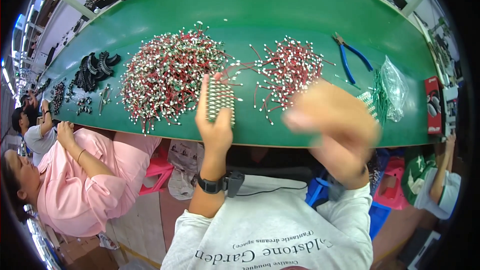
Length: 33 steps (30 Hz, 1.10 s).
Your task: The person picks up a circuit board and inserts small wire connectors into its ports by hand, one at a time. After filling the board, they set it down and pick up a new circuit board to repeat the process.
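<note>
Here, left grip [215,131] holds gridded block [220,101], long axis pointing forward; right grip [336,114] unclear.

white-tipped red wires [172,77], green tabletop [300,5], blue plier handles [345,62], pink clothes [85,195]

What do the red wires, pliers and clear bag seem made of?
Red wires: probably plastic-sheathed, judging by their even colour and curves. Pliers: apparently dark metal head; smooth blue handles, likely plastic or rubber. Bag: apparently thin plastic film, with glossy creases.
</note>
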### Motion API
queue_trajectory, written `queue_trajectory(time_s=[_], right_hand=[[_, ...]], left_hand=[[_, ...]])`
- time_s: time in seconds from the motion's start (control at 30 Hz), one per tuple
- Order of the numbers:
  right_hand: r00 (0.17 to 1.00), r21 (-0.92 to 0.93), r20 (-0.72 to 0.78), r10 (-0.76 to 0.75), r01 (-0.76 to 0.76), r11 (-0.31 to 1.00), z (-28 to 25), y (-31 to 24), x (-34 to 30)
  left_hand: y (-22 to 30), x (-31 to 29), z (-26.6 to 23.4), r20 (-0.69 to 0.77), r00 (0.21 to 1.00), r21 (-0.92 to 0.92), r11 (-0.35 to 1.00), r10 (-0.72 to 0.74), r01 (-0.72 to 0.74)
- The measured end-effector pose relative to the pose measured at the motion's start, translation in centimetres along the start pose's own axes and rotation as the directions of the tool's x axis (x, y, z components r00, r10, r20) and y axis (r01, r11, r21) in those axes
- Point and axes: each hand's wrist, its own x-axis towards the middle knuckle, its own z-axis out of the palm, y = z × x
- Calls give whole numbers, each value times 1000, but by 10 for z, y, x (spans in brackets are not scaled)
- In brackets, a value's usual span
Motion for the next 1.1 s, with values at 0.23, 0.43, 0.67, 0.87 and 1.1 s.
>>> queue_trajectory(time_s=[0.23,0.43,0.67,0.87,1.1], right_hand=[[813,491,-430,-392,575,654,23,-45,-29],[886,469,-363,-289,441,765,35,-37,-22],[955,423,-250,-158,255,869,43,-26,-19],[984,307,-160,-78,124,943,38,-10,-10],[994,198,-80,67,-50,979,47,28,22]], left_hand=[[6,-5,-3,-31,997,-127,989,-77,73],[0,-4,-11,-35,997,-269,961,-74,62],[-4,-6,-20,-40,989,-340,933,-142,120],[2,-5,-14,-53,988,-341,932,-148,122],[2,1,-22,-15,997,-176,982,-71,67]])
